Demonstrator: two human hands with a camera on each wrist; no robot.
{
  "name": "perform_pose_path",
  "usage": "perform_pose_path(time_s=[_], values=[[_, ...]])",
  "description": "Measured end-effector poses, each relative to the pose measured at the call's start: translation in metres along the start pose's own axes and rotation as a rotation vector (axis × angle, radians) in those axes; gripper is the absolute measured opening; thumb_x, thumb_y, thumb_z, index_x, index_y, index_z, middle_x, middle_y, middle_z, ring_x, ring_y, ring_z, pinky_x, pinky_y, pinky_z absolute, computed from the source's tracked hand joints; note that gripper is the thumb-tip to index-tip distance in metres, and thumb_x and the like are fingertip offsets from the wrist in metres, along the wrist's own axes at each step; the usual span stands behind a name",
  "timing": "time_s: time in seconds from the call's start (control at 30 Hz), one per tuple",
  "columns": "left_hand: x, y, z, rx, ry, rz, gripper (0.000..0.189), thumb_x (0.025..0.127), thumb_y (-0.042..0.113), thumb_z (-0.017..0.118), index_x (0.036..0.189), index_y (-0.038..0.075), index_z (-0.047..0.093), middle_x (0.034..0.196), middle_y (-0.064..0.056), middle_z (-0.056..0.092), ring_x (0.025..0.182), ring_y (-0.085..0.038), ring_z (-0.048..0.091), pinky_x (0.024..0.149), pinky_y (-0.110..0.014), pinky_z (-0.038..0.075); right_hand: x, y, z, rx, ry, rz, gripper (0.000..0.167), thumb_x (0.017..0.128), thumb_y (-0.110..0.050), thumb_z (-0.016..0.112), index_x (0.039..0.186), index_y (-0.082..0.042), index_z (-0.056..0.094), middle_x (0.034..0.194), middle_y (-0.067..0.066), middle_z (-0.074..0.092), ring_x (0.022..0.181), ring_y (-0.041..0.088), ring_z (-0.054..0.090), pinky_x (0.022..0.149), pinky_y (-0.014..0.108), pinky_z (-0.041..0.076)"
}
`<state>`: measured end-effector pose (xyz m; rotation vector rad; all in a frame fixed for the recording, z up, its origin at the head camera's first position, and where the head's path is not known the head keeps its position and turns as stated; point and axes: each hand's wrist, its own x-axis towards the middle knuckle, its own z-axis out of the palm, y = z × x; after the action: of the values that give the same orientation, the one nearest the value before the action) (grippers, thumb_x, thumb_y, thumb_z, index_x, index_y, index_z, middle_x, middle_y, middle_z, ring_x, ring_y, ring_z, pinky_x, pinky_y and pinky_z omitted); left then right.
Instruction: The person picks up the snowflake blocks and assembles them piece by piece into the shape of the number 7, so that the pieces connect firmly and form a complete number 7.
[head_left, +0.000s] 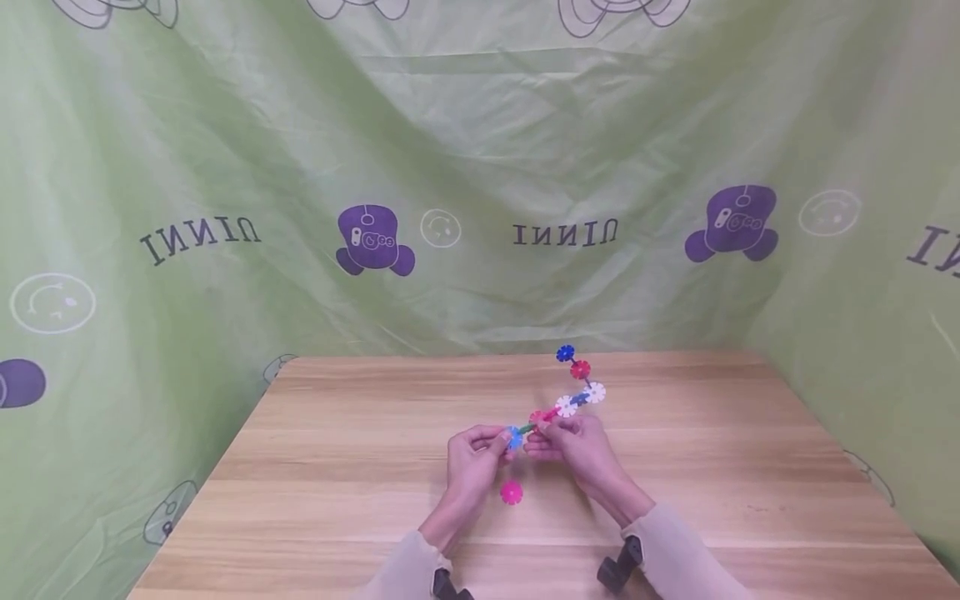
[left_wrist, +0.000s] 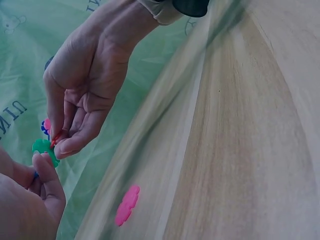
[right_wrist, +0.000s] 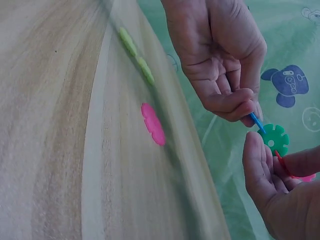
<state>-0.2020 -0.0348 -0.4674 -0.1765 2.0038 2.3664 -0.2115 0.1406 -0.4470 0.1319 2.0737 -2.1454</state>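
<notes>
A chain of slotted interlocking discs runs between both hands, rising toward the back right. My left hand (head_left: 472, 465) pinches the light blue disc (head_left: 513, 437) at its near end, shown edge-on in the right wrist view. That disc meets a green disc (right_wrist: 276, 139). On the green disc's other side is a red disc (right_wrist: 284, 164), pinched between the thumb and fingers of my right hand (head_left: 583, 454). Beyond it the chain goes on through white discs (head_left: 566, 406) and a red one (head_left: 581, 369) to a dark blue disc (head_left: 566, 353). Fingers partly cover the joined discs.
A loose pink disc (head_left: 512, 492) lies flat on the wooden table (head_left: 337, 500), just below the hands. Two yellow-green pieces (right_wrist: 136, 55) lie on the table in the right wrist view. A green printed cloth (head_left: 480, 150) hangs behind and beside the table.
</notes>
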Motion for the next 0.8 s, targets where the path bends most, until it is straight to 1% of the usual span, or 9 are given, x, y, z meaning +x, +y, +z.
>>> perform_pose_path(time_s=[0.1,0.27,0.47,0.6,0.8], values=[[0.0016,0.0005,-0.0001,0.005,0.006,0.006,0.016,0.097,0.001,0.071,0.110,-0.009,0.071,0.091,-0.011,0.077,0.069,-0.009,0.072,0.075,-0.026,0.066,0.0008,0.0015,-0.0007,0.013,-0.007,0.010,0.025,0.103,-0.001,0.057,0.121,0.014,0.066,0.100,0.024,0.078,0.087,0.025,0.080,0.083,0.034,0.067],[0.0049,0.0022,-0.0014,0.019,-0.004,0.028,0.015,0.096,0.001,0.072,0.107,-0.009,0.071,0.089,-0.012,0.078,0.066,-0.008,0.071,0.074,-0.029,0.066,0.0011,0.0024,-0.0025,0.060,-0.037,0.013,0.026,0.104,0.000,0.055,0.122,0.017,0.063,0.102,0.026,0.078,0.089,0.026,0.081,0.084,0.036,0.067],[0.0064,0.0026,-0.0027,0.022,-0.012,0.014,0.015,0.095,0.000,0.073,0.107,-0.009,0.071,0.089,-0.012,0.078,0.067,-0.009,0.071,0.073,-0.029,0.066,0.0011,0.0041,-0.0026,0.098,-0.060,0.029,0.027,0.105,0.000,0.054,0.123,0.019,0.061,0.100,0.025,0.078,0.090,0.028,0.081,0.085,0.036,0.066],[0.0068,0.0029,-0.0038,0.030,-0.012,0.011,0.017,0.095,0.001,0.073,0.108,-0.010,0.071,0.092,-0.015,0.078,0.068,-0.009,0.071,0.072,-0.027,0.066,0.0022,0.0051,-0.0010,0.115,-0.057,0.041,0.026,0.104,0.001,0.053,0.122,0.018,0.061,0.099,0.024,0.078,0.090,0.029,0.081,0.085,0.037,0.066],[0.0085,0.0029,-0.0052,0.053,-0.011,0.010,0.015,0.095,0.001,0.073,0.106,-0.009,0.072,0.091,-0.014,0.078,0.068,-0.008,0.071,0.071,-0.024,0.065,0.0016,0.0053,-0.0009,0.129,-0.052,0.048,0.027,0.104,0.001,0.053,0.124,0.018,0.060,0.098,0.025,0.078,0.089,0.030,0.081,0.086,0.038,0.066]])
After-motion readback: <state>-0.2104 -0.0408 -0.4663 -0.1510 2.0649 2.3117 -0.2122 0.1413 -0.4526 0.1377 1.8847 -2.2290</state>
